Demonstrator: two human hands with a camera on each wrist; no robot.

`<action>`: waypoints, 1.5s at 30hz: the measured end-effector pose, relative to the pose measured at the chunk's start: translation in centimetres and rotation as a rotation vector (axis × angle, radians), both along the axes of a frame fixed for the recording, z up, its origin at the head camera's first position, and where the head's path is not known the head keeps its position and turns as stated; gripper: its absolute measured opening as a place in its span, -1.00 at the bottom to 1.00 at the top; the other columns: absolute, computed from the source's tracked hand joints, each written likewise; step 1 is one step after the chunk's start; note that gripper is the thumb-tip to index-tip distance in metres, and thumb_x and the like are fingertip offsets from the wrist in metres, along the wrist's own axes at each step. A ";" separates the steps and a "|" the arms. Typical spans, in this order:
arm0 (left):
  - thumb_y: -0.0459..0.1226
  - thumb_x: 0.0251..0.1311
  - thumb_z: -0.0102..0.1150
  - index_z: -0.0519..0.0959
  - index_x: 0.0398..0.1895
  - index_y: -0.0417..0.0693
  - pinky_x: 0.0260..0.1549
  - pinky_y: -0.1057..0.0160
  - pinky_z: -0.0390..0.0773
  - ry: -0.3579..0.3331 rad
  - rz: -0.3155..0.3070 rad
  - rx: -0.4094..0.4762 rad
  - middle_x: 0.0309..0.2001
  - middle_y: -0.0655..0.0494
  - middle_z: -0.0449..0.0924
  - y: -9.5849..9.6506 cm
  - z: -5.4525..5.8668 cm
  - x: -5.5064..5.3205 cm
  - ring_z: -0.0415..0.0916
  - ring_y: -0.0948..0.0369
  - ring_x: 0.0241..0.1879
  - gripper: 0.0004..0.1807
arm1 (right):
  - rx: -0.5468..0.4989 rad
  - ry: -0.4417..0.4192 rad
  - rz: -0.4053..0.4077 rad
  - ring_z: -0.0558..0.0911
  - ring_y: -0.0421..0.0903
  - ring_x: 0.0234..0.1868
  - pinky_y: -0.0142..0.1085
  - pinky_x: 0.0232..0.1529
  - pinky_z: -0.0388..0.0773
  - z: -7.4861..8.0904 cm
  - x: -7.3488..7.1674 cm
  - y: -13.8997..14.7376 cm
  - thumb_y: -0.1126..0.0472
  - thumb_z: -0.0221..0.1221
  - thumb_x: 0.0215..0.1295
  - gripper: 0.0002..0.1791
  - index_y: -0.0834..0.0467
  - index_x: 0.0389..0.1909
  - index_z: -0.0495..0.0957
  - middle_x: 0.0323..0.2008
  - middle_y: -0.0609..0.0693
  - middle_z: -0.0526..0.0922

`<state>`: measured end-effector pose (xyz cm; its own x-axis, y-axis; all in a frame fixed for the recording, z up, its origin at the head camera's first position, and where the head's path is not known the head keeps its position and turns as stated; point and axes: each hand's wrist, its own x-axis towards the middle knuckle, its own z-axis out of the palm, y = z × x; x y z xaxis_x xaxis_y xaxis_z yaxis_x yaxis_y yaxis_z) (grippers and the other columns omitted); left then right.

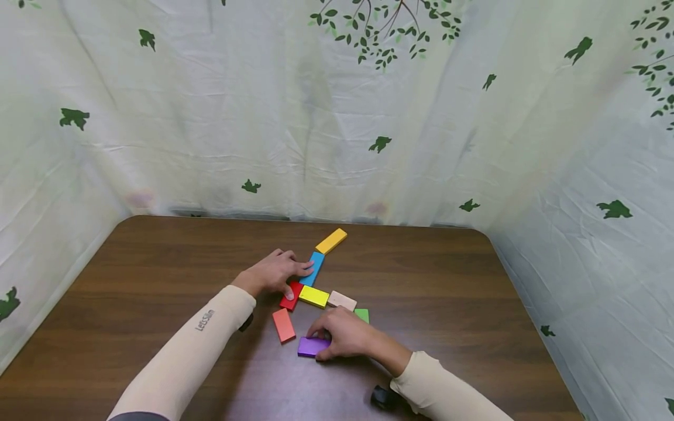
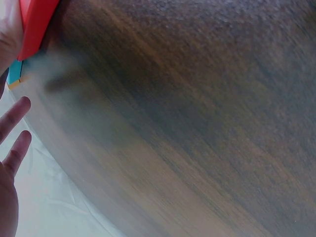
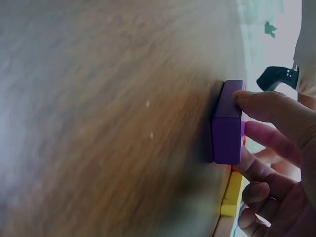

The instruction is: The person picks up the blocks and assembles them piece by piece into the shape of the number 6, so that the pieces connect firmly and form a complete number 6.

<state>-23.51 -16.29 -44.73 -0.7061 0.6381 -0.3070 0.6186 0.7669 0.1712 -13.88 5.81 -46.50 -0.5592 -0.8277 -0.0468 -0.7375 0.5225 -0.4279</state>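
In the head view my right hand (image 1: pixel 344 332) pinches a purple block (image 1: pixel 312 347) at the near end of the layout. The right wrist view shows the thumb on one side of this purple block (image 3: pixel 228 121) and fingers on the other. My left hand (image 1: pixel 274 272) spreads over the left side, its thumb on a red block (image 1: pixel 289 299) and a fingertip on a blue block (image 1: pixel 314 268). A yellow block (image 1: pixel 314 296) adjoins the red one, followed by a pale pink block (image 1: pixel 342 300) and a green block (image 1: pixel 362 315), partly hidden by my right hand. Left of the purple block lies a coral block (image 1: pixel 284 325).
An orange-yellow block (image 1: pixel 331 240) meets the far end of the blue one and slants toward the back edge. All lie flat on a brown wooden table (image 1: pixel 447 292). A white curtain (image 1: pixel 316 117) with green leaf prints surrounds the table's back and sides.
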 end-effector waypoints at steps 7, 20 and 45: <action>0.00 -0.05 0.39 0.26 0.42 0.11 0.23 -0.07 0.13 -0.002 0.000 0.017 0.41 0.14 0.26 0.0 0.0 0.0 0.20 -0.03 0.25 -0.11 | 0.015 0.041 -0.010 0.39 -0.43 -0.48 -0.58 -0.41 0.26 -0.2 0.4 -0.9 -0.04 0.45 -0.02 -0.65 -0.05 -0.17 0.71 -0.50 -0.31 0.56; -0.01 -0.02 0.38 0.29 0.41 0.05 0.17 -0.05 0.19 0.029 -0.036 0.042 0.41 0.11 0.26 -0.2 0.0 0.0 0.25 -0.03 0.20 -0.13 | 0.005 0.085 -0.070 0.38 -0.43 -0.50 -0.58 -0.43 0.23 -0.5 1.4 -2.0 -0.06 0.47 -0.07 -0.63 -0.07 -0.19 0.73 -0.56 -0.33 0.54; 0.00 -0.02 0.38 0.28 0.41 0.06 0.17 -0.05 0.19 0.034 -0.037 0.040 0.41 0.12 0.26 -0.2 -0.1 0.1 0.25 -0.03 0.21 -0.13 | -0.017 0.063 -0.112 0.39 -0.41 -0.48 -0.57 -0.41 0.25 -0.6 2.0 -2.8 -0.04 0.44 -0.03 -0.63 -0.02 -0.17 0.72 -0.54 -0.31 0.54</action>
